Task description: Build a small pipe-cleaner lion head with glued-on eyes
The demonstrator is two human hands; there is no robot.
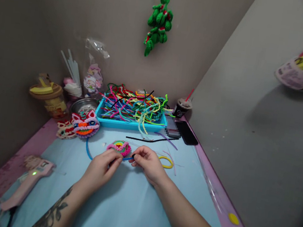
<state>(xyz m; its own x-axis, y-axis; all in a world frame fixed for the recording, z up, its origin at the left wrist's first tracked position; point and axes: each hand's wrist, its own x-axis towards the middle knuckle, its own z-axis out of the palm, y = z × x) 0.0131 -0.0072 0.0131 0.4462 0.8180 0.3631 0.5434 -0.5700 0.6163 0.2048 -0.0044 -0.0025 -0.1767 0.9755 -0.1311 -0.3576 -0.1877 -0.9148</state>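
A small round pipe-cleaner piece [119, 147], pink outside with green and yellow inside, lies on the light blue table mat [127, 204]. A blue pipe cleaner [87, 150] curves from its left side round to my fingers. My left hand [101, 170] pinches the blue pipe cleaner just below the pink piece. My right hand [148, 164] pinches the same blue strand at its right side, fingertips closed on it. A yellow pipe-cleaner loop [167, 162] lies just right of my right hand.
A blue tray [127, 124] full of mixed pipe cleaners stands at the back. Left of it lie finished lion-head pieces [85, 123]. A pink glue gun [27, 182] rests front left. A phone [188, 133], a drink cup [182, 107] and a loose black pipe cleaner [147, 140] are nearby.
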